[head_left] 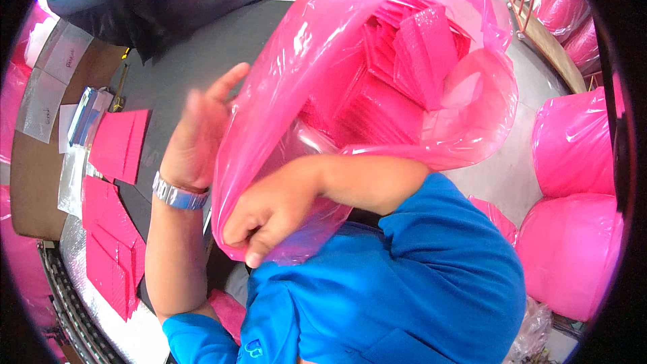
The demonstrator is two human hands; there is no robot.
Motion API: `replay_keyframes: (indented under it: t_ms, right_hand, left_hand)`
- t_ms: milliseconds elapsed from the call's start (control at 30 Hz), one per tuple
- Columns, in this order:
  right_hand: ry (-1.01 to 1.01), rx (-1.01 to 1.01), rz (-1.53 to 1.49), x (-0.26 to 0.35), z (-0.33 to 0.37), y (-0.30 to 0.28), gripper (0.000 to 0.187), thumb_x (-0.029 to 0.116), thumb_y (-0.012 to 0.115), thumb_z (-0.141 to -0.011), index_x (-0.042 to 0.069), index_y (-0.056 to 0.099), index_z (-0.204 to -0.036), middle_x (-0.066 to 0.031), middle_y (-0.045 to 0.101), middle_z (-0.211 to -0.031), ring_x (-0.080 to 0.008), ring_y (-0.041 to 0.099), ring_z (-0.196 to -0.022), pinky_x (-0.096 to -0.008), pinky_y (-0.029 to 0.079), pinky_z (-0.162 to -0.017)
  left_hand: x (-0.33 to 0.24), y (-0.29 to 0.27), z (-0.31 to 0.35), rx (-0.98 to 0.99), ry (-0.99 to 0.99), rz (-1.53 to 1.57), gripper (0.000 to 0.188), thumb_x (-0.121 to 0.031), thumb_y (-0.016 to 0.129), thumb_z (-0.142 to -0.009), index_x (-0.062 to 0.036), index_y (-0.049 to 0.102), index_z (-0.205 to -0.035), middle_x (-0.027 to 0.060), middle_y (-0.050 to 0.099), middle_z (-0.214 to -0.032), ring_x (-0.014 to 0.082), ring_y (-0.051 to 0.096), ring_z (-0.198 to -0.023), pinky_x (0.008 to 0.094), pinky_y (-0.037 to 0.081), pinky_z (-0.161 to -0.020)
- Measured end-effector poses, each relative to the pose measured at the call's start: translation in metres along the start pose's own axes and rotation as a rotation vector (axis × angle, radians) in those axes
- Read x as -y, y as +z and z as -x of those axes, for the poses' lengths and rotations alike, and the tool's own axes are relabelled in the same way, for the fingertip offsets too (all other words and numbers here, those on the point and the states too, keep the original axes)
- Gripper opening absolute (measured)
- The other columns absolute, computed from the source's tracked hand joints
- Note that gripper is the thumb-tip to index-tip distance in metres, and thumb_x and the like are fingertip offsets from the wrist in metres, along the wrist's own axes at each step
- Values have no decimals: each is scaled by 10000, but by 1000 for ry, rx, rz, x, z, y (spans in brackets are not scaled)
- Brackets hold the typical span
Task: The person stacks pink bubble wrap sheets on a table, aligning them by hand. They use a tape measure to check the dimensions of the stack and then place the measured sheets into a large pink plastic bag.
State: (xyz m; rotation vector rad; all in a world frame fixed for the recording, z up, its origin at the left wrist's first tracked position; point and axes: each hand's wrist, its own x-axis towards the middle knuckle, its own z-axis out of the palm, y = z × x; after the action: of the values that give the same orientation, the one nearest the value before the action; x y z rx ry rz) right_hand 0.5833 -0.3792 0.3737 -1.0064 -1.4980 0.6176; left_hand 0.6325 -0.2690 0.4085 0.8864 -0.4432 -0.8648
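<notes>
Right hand (269,212) grip pinches the lower rim of a pink plastic bag (377,74) holding pink bubble mailers (421,54); left hand (195,135) open, fingers spread, against the bag's side above the dark surface (195,61).

Glossy pink plastic bag (323,61)

A large plastic bag (377,94) sits at centre with bubble mailers (418,54) inside. Left of it, flat mailers (111,229) lie on the table (195,54); filled bags (573,202) stand right.
</notes>
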Motion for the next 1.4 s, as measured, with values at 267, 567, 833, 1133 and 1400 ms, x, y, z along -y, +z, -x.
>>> replay_keyframes:
  t_ms: [267, 567, 833, 1133, 1400]
  right_hand:
    - [441, -209, 547, -39, 1, 11, 240, 223, 547, -824, -15, 528, -846, -213, 567, -798, -340, 571, -776, -422, 428, -661]
    - [305, -242, 213, -35, 23, 3, 200, 199, 542, -836, 0, 521, -849, -155, 565, -787, -293, 562, -764, -379, 422, -667]
    - [283, -403, 334, -48, 23, -6, 259, 231, 587, -815, -6, 517, -896, -159, 570, -791, -255, 557, -723, -353, 429, -652]
    - [436, -339, 641, -66, 19, -3, 233, 186, 584, -775, 31, 543, -944, -151, 577, -871, -332, 563, -852, -431, 445, -716]
    - [984, 42, 843, -52, 6, -11, 393, 351, 591, -762, 35, 561, -994, -180, 582, -937, -353, 553, -925, -440, 448, -765]
  left_hand:
    - [21, -27, -5, -637, 12, -812, 94, -128, 549, -806, -45, 589, -826, -30, 515, -668, 72, 431, -554, 224, 354, -508]
    - [3, 5, 47, -797, 522, -256, 198, -142, 553, -836, -68, 548, -1019, -34, 512, -670, 55, 460, -549, 213, 379, -482]
    - [-30, 17, 36, -657, 601, -447, 257, -149, 548, -854, -41, 528, -1086, 36, 589, -931, 73, 550, -708, 205, 474, -686]
    - [14, -118, 62, -759, 250, -645, 273, -105, 561, -847, -66, 509, -1112, 9, 577, -909, 40, 510, -714, 165, 406, -603]
    - [55, -131, 93, -730, 64, -801, 485, -96, 579, -817, -37, 379, -1255, 95, 557, -970, 151, 548, -860, 266, 459, -720]
